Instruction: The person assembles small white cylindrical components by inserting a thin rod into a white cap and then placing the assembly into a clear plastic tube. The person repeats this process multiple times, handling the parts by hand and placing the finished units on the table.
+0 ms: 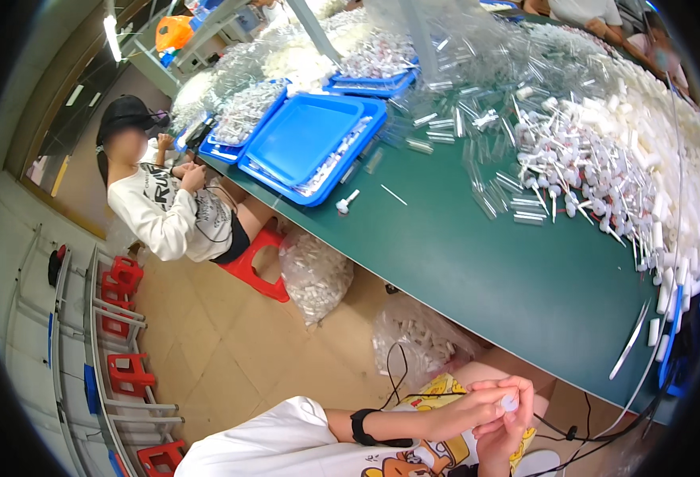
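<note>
My left hand and right hand pinch a small white cap between closed fingertips, below the green bench's near edge. I judge I'm mid-assembly. Next needs a steady press.

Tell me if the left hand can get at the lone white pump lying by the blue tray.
Probably not from here: the left hand is at the lap, pinching a small white piece with the right hand; the white pump lies far across bare table.

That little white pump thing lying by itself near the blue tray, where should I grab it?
Grab the lone white pump piece by its fat cap end, pinching from above. It lies flat on the green table with open space around it, and its thin stem looks harder to pinch.
</note>
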A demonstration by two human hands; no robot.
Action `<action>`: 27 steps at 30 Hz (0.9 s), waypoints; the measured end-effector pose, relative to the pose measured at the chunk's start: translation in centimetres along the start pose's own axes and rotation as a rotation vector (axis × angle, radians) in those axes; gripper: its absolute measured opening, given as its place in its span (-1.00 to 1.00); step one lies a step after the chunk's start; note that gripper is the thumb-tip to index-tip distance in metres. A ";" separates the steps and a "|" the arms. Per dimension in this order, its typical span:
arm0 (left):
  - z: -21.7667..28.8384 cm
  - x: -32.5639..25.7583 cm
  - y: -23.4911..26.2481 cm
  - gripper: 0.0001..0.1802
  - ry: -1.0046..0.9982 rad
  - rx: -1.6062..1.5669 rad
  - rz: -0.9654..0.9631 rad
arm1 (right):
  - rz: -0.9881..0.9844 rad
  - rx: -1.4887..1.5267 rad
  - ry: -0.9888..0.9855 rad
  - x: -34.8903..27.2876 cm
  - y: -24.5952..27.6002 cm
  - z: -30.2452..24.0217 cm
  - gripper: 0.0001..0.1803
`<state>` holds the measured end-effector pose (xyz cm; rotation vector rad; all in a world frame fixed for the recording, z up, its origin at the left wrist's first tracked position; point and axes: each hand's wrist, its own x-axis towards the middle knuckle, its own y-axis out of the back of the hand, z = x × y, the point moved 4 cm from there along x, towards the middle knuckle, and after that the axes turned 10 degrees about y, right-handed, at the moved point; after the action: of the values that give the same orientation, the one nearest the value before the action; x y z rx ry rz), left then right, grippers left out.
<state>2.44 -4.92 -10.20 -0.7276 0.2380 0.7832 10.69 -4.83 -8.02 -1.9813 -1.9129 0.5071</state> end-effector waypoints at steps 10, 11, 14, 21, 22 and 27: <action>3.4 -1.2 1.2 -0.67 0.059 0.157 -0.130 | -0.243 0.014 0.011 1.1 0.2 0.1 -0.47; 3.2 -1.2 1.2 -0.67 0.081 0.159 -0.123 | -0.253 -0.012 -0.030 1.0 0.4 0.1 -0.49; 2.4 -0.9 1.5 -0.66 0.132 -0.253 -0.148 | -0.299 -0.006 -0.122 1.1 0.8 0.7 -0.54; 2.1 -1.1 1.4 -0.72 0.073 -0.309 -0.113 | -0.251 0.106 -0.208 1.2 0.5 1.2 -0.44; 2.0 -1.2 1.4 -0.72 0.071 -0.315 -0.102 | -0.237 0.116 -0.227 1.1 0.4 1.2 -0.45; 2.2 -0.8 1.4 -0.72 0.034 -0.263 -0.044 | -0.192 0.168 -0.257 1.2 0.3 1.2 -0.53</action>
<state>0.70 -3.21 -8.93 -0.9911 0.1500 0.7685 10.42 -3.68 -9.23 -1.6735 -2.1056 0.8724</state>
